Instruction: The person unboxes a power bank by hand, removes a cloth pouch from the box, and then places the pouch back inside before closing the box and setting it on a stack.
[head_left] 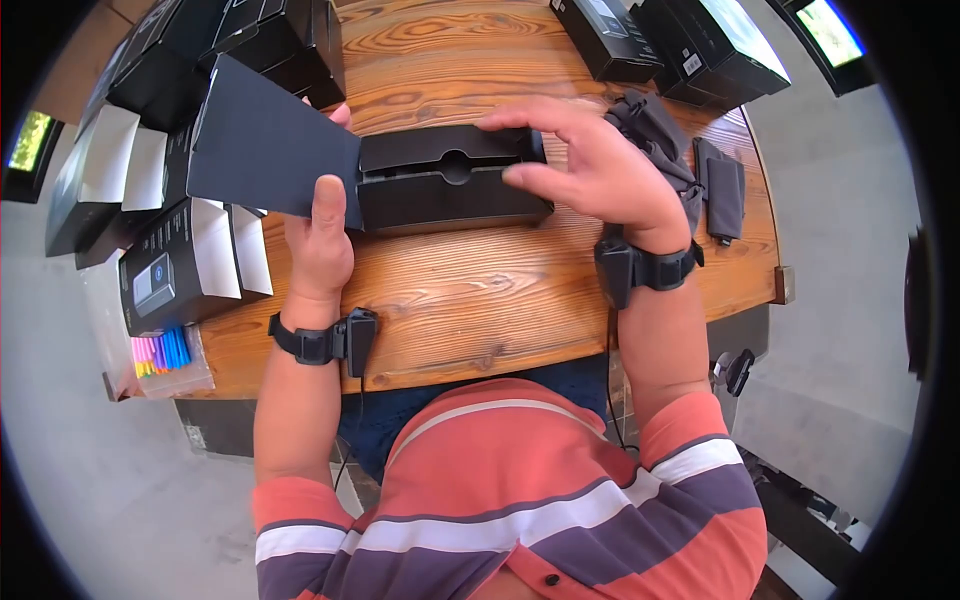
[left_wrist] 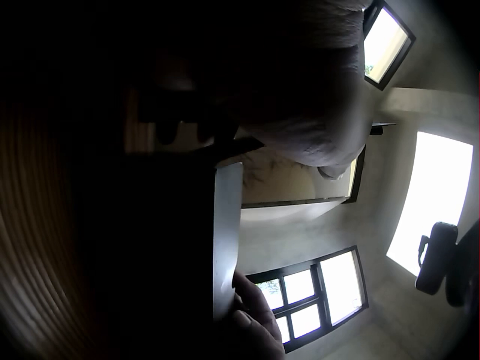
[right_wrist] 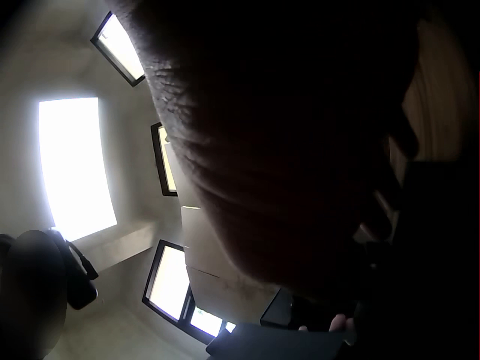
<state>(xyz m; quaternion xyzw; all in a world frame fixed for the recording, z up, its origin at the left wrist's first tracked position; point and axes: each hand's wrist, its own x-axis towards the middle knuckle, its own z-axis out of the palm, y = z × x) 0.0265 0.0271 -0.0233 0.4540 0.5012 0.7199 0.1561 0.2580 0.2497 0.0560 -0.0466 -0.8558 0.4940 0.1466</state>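
At far left on the brown wood-grained table, a clear plastic bag of thin pink, yellow and blue sticks, just beside an upright black printed cardboard box with white inner flaps spread open; beyond, more black rectangular boxes. Next, the bare left hand, gripping a wide flat black cardboard lid near its hinge, thumb over the near edge, fingertips showing past the far edge. Joined there at the middle of the table, a long open black cardboard box, with a rounded notch along the middle of its top. Over its right end, the bare right hand, open-fingered, thumb and fingers apart; contact impossible to tell. Farther right, a crumpled dark grey cloth, then a flat dark grey fabric pouch.
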